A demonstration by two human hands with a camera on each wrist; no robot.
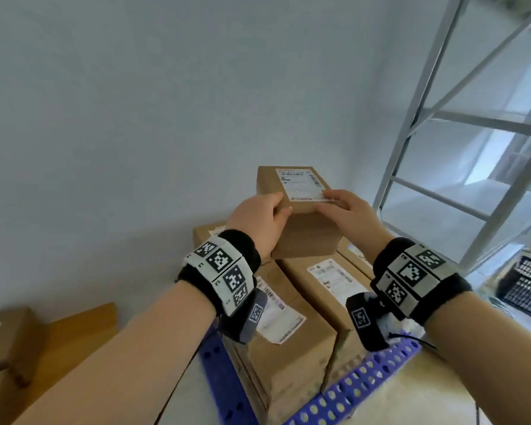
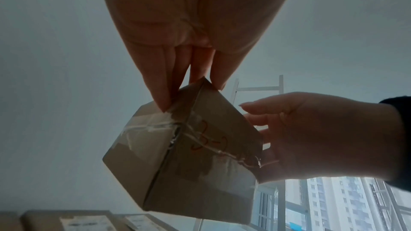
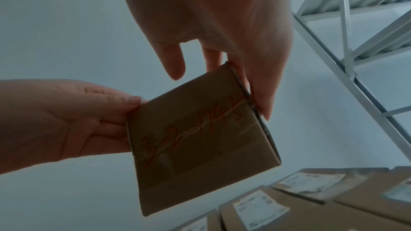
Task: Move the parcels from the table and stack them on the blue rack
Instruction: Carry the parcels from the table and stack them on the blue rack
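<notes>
Parcel (image 1: 301, 210) held in both hands above parcels stacked on blue rack (image 1: 359, 381).
Left hand (image 1: 258, 219) grips its left end, fingers (image 2: 160, 85) pressed together along the side, thumb on top; right hand (image 1: 344, 213) holds the right end, fingers (image 3: 262, 94) curled round the edge. Stacked parcels (image 1: 292, 338) sit at the rack's front corner; white shelving (image 1: 442, 124) to the right.

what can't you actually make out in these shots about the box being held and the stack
- Held parcel: label print too small in the head view; its label side faces away from both wrist views.
- Whether it touches the stacked parcels: left hand and right hand cover its near edges.
- Blue rack: mostly hidden by parcels and forearms, cut by the bottom edge.
</notes>
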